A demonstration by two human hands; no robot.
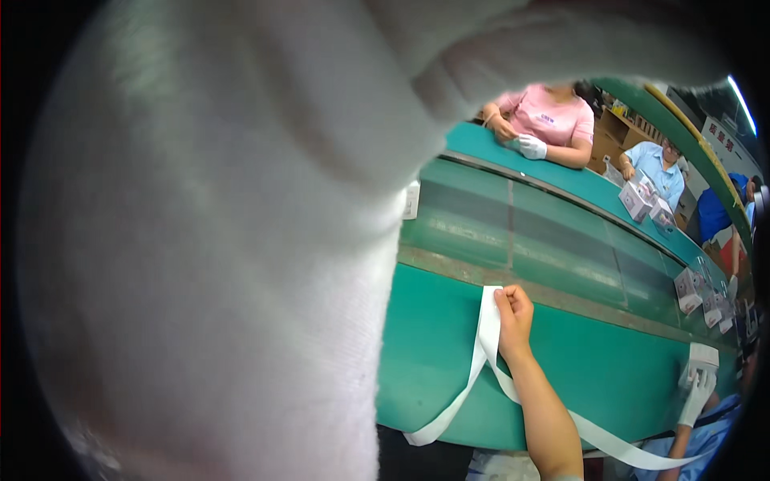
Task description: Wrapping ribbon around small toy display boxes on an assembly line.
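My right hand (513, 313) is closed on the upper end of a long white paper strip (486, 325), pressing it to the green table (618, 369) near its far edge. From there the strip hangs in two tails, one toward the near left table edge and one trailing to the lower right. A blurred white fabric mass (224, 240) very close to the lens fills the left and top of the view. Whether it is my left hand or a sleeve cannot be told.
Beyond the table runs a dark green conveyor belt (561, 232). Across it sit a person in pink (549, 116) with a white glove and a person in light blue (658, 164). Small white boxes (638, 200) stand along the far side. A co-worker's gloved hand (696, 394) holds a white box (703, 357).
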